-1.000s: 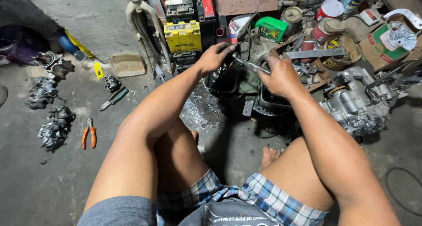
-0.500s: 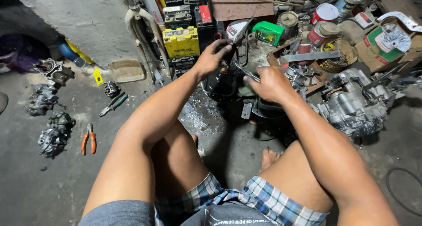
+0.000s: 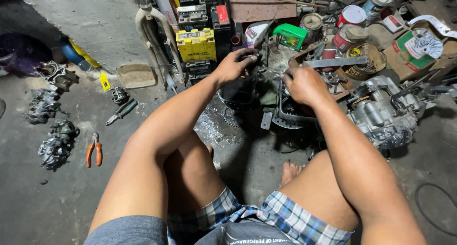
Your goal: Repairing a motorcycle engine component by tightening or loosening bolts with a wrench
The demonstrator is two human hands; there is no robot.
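Right of the yellow battery (image 3: pixel 195 45), both hands, left hand (image 3: pixel 233 65) and right hand (image 3: pixel 304 85), are clamping fingers on a dark metal part (image 3: pixel 266 73), steadying it above the black tub (image 3: pixel 238 92).

A motorcycle repair workshop, worked on the bare concrete floor (image 3: pixel 57 202): an engine block (image 3: pixel 381 114) and greasy engine parts (image 3: pixel 54 142) lie about, with orange-handled pliers (image 3: pixel 94 150), stacked vehicle batteries (image 3: pixel 196 44) and dented tins (image 3: pixel 351 16).
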